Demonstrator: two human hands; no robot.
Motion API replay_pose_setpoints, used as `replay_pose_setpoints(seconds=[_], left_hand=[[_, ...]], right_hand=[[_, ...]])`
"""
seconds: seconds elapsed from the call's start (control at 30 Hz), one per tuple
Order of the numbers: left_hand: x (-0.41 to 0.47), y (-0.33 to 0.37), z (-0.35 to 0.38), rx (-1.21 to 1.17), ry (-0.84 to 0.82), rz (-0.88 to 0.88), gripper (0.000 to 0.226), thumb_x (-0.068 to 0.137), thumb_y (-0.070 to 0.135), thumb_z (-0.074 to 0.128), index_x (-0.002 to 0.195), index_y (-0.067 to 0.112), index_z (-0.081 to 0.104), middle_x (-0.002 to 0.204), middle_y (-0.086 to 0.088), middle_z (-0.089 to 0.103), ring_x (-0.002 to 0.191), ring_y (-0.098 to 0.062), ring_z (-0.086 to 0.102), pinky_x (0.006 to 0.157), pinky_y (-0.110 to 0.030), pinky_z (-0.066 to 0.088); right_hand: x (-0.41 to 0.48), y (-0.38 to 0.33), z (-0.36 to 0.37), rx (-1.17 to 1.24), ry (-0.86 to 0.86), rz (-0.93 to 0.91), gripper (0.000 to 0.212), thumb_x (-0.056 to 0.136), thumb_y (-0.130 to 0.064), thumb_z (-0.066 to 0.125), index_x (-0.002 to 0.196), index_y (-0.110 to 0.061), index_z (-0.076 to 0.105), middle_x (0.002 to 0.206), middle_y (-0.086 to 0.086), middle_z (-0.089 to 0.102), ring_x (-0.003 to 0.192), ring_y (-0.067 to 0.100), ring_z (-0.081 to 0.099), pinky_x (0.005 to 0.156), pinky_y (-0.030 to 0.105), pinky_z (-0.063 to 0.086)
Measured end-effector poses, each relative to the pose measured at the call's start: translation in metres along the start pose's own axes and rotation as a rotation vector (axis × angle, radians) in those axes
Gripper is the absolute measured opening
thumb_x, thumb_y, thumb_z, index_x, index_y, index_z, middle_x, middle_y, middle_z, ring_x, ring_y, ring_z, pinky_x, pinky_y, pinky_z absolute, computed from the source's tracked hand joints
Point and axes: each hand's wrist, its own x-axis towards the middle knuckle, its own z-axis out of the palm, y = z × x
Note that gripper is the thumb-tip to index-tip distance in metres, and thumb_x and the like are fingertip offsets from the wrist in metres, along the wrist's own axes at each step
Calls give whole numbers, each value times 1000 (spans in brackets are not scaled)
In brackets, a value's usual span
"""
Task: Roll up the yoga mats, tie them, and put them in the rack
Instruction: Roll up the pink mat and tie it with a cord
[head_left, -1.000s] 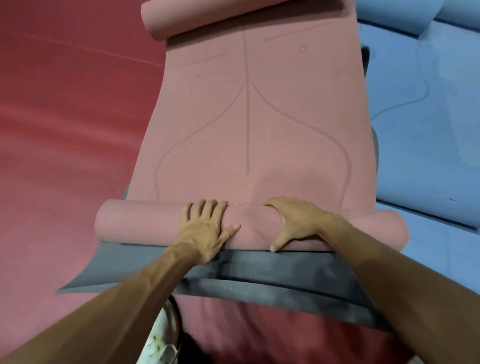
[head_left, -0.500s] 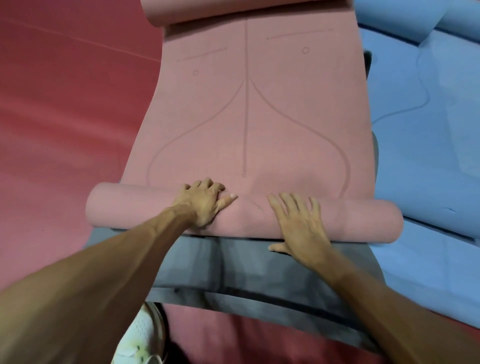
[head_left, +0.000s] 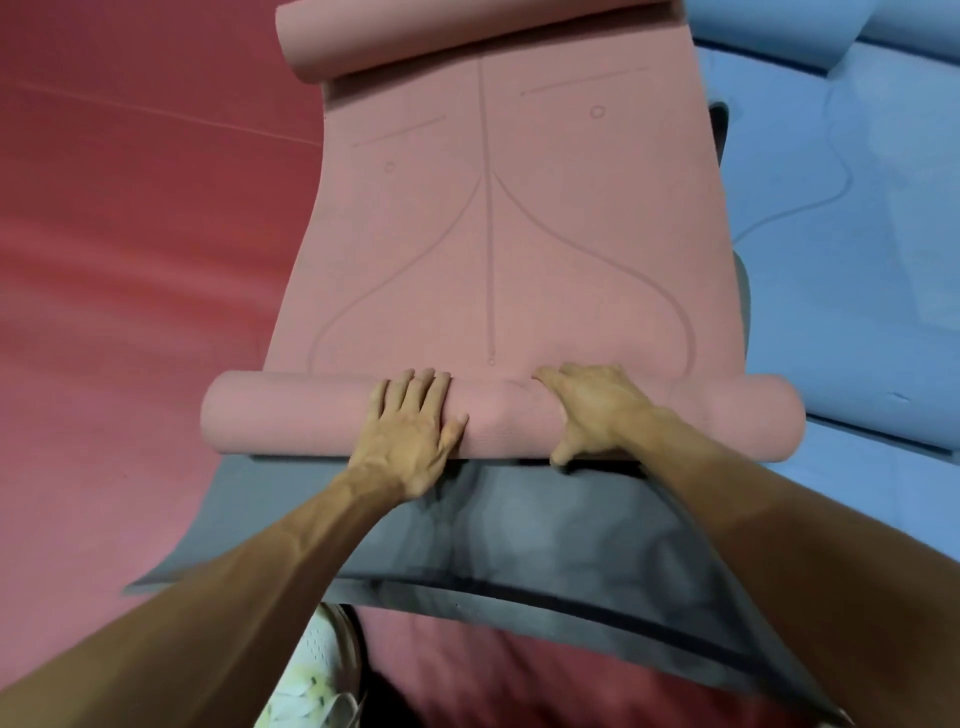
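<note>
A pink yoga mat (head_left: 498, 249) with engraved guide lines lies ahead of me, its near end wound into a thick roll (head_left: 291, 415) and its far end curled up (head_left: 447, 36). My left hand (head_left: 410, 436) lies flat on the roll with straight fingers. My right hand (head_left: 592, 410) grips the roll, fingers curled over its top and thumb at its near side. Both hands sit near the roll's middle.
A grey mat (head_left: 519, 535) lies under the pink one and spreads toward me. Blue mats (head_left: 841, 234) cover the floor on the right, with a blue roll (head_left: 914, 26) at the far right. Red floor (head_left: 130, 260) lies left. A white shoe (head_left: 311, 680) shows at the bottom.
My right hand has gone from lying flat on the roll's near side to gripping over its top. My left hand has flattened its fingers. The roll has moved slightly.
</note>
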Motion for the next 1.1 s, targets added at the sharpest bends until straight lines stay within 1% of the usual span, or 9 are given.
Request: replay_pose_setpoints(seconds=[0.1, 0.3, 0.43, 0.5, 0.67, 0.77, 0.87, 0.97, 1.1], left_hand=[[-24, -2, 1, -34, -23, 1, 90, 76, 61, -12, 152, 19, 12, 158, -5, 13, 144, -29, 10, 117, -44, 2], [-48, -6, 8, -67, -65, -14, 101, 68, 79, -18, 150, 27, 13, 150, 2, 21, 140, -24, 12, 116, -42, 0], [-36, -9, 9, -71, -66, 9, 105, 66, 82, -20, 148, 28, 17, 148, 4, 26, 136, -23, 20, 115, -42, 6], [-33, -8, 15, -49, -60, 6, 104, 68, 80, -21, 147, 28, 21, 147, 2, 30, 134, -25, 24, 115, -44, 11], [-19, -8, 16, -1, -5, 19, 99, 74, 74, -21, 143, 25, 30, 141, 2, 40, 127, -26, 36, 112, -45, 20], [-6, -10, 9, -7, -39, 23, 92, 74, 71, -13, 142, 26, 29, 140, 3, 40, 127, -24, 36, 112, -44, 21], [6, -11, 5, -12, -101, 17, 86, 79, 72, -6, 142, 27, 31, 140, 1, 41, 127, -26, 38, 111, -43, 23], [20, -13, 1, -33, -140, -3, 65, 92, 65, 11, 140, 28, 37, 139, -1, 45, 127, -25, 41, 107, -40, 25], [40, -16, -5, -110, -162, -35, 57, 95, 60, 15, 130, 30, 50, 132, -1, 53, 123, -25, 47, 103, -43, 30]], right_hand=[[-3, -7, -6, 77, -153, -41, 96, 51, -53, 86, 132, -25, 44, 123, 6, 59, 110, 28, 57, 94, 34, 46], [-9, -15, -4, 156, -318, -46, 89, 50, -53, 88, 126, -29, 49, 122, 1, 61, 104, 23, 55, 85, 27, 45], [-2, -13, -5, 204, -400, -27, 102, 50, -52, 88, 138, -28, 41, 132, -3, 54, 116, 22, 51, 93, 28, 41], [0, -10, 4, 246, -402, -26, 104, 49, -53, 89, 137, -30, 39, 131, -2, 55, 113, 21, 52, 96, 33, 43], [-8, -3, 20, 183, -180, -81, 107, 58, -64, 79, 145, -28, 29, 137, -2, 46, 124, 21, 45, 102, 37, 37], [-16, -5, 27, 125, -24, -88, 110, 62, -70, 71, 150, -26, 21, 147, -1, 35, 135, 21, 32, 112, 42, 27], [-26, -13, 35, 57, 94, -56, 110, 67, -67, 69, 152, -21, 16, 148, 2, 31, 137, 23, 28, 114, 42, 21], [-34, -24, 48, -82, 257, -37, 109, 66, -62, 74, 149, -11, 26, 145, 12, 38, 133, 30, 37, 112, 48, 24], [-35, -30, 63, -123, 400, 16, 122, 43, -78, 74, 137, -5, 49, 131, 17, 56, 121, 35, 53, 102, 66, 34]])
